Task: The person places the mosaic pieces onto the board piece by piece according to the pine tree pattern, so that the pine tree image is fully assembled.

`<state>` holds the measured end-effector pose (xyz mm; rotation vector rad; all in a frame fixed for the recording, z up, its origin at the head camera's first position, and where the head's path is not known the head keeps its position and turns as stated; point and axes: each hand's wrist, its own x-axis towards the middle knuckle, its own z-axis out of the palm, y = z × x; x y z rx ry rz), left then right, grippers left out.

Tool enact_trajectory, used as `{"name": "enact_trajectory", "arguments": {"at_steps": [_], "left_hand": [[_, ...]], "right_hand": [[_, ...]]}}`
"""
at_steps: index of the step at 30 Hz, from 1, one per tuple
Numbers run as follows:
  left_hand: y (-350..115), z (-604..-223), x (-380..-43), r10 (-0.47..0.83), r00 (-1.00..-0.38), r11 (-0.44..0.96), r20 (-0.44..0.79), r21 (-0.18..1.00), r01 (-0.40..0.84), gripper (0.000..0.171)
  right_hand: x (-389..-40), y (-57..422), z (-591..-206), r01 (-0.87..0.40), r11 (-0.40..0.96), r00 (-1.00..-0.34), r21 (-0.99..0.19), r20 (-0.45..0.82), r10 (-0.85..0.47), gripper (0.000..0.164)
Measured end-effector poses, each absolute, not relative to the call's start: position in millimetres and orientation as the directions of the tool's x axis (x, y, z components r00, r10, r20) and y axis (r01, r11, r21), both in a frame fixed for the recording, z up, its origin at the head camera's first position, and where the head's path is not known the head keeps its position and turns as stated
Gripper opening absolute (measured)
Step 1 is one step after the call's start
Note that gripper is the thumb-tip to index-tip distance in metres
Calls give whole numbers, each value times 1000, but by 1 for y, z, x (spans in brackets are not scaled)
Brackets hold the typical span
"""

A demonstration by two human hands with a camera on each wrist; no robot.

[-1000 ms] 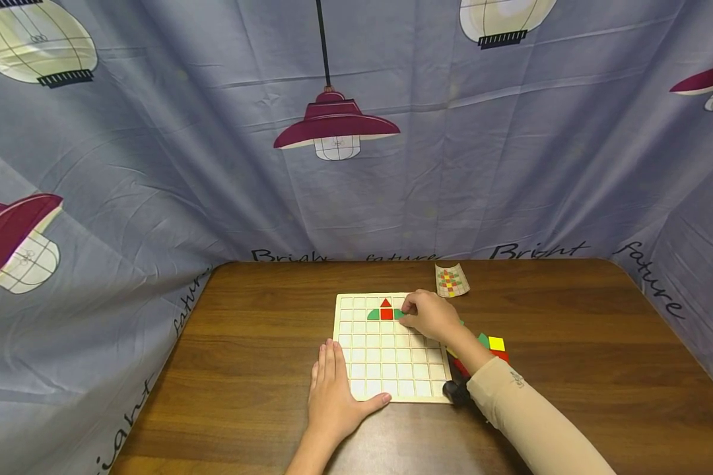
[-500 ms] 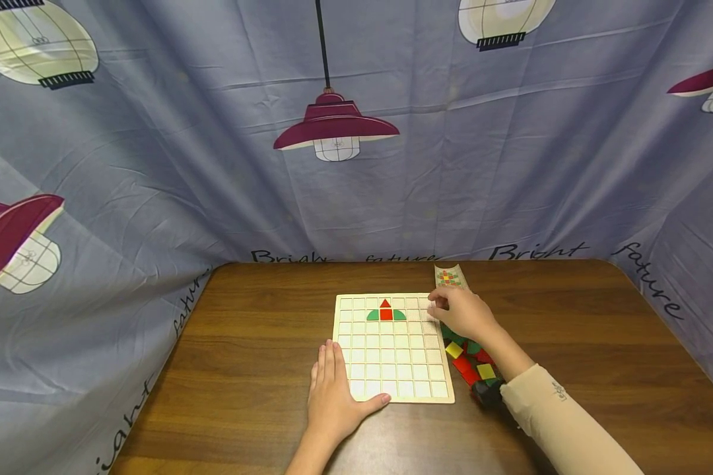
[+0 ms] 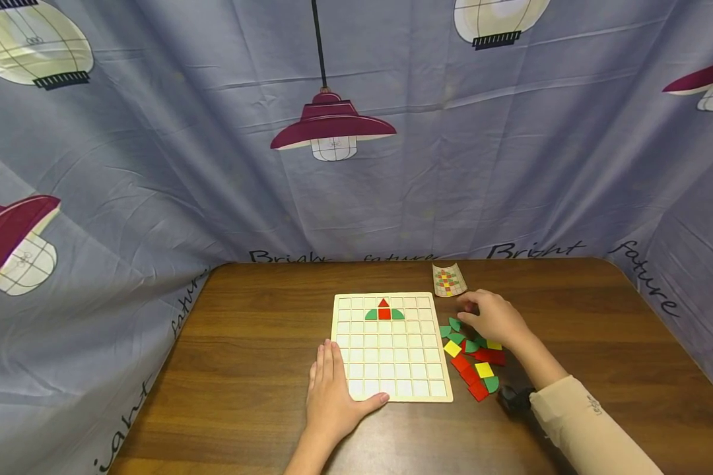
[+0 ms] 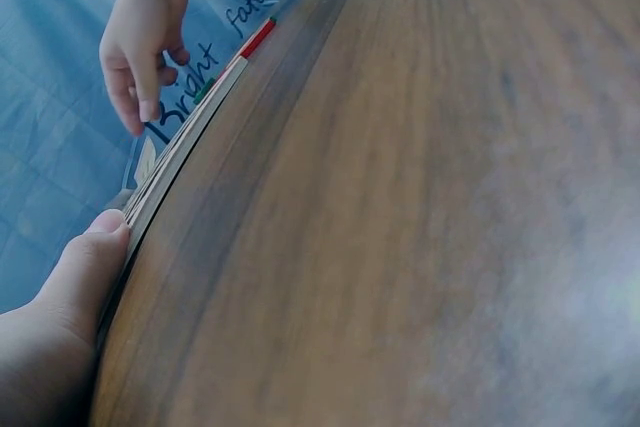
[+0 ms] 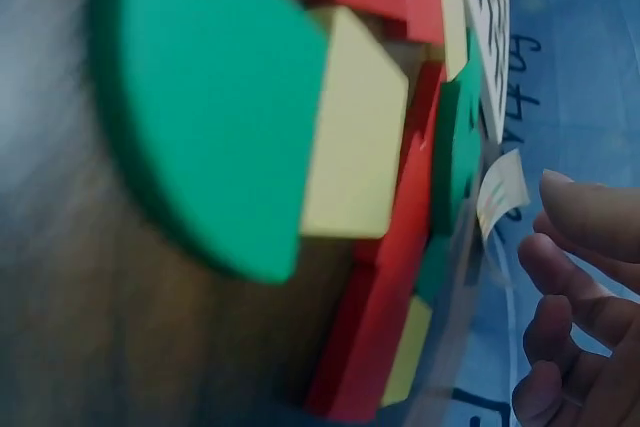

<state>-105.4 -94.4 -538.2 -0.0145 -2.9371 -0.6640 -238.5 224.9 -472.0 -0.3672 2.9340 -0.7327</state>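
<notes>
A pale gridded board (image 3: pixel 392 363) lies on the table. Near its far edge a red triangle (image 3: pixel 383 303) sits above a red square (image 3: pixel 384 314), flanked by green quarter-round tiles, one on each side. My left hand (image 3: pixel 333 396) rests along the board's left side with straight fingers; its thumb (image 4: pixel 85 262) touches the near edge. Over the far end of a loose tile pile hovers my right hand (image 3: pixel 494 318), fingers loosely bent and nothing between them. The pile shows yellow squares (image 3: pixel 484 370), red tiles (image 3: pixel 478 391) and green quarter-round tiles (image 3: pixel 491 384). The right wrist view has them close up.
A small, slightly curled pattern card (image 3: pixel 449 280) lies beyond the board's far right corner. The brown wooden table (image 3: pixel 261 343) ends at a blue-grey curtain (image 3: pixel 226 165) printed with lamps. A black device (image 3: pixel 515 399) is on the right wrist.
My right hand has drawn back from the right-hand green tile on the board and moved right, over the loose tiles, uncovering the pile and card. The left hand stays put.
</notes>
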Motion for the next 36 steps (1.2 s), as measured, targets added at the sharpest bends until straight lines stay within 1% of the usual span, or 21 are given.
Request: {"name": "enact_trajectory", "arguments": {"at_steps": [6, 11, 17, 25, 31, 36], "left_hand": [[-95, -538, -105, -15, -990, 906, 142, 420, 47, 137], [-95, -538, -106, -16, -987, 910, 161, 410, 52, 136], [-95, -538, -106, -15, -989, 907, 149, 418, 49, 137], [-95, -538, -106, -14, -988, 906, 152, 421, 52, 137], [-95, -539, -106, -18, -991, 906, 131, 421, 39, 138], [-95, -540, -106, -18, -990, 905, 142, 423, 44, 138]], "right_hand": [[-236, 231, -478, -206, 867, -962, -454, -66, -264, 36], [-238, 233, -486, -255, 826, -940, -503, -69, -333, 39], [-242, 232, -491, -299, 807, -915, -509, -88, -394, 43], [-245, 231, -490, -292, 806, -895, -515, -151, -421, 36], [-244, 232, -491, -309, 800, -901, -515, -109, -419, 29], [-245, 233, -493, -307, 791, -906, -529, -93, -414, 25]]}}
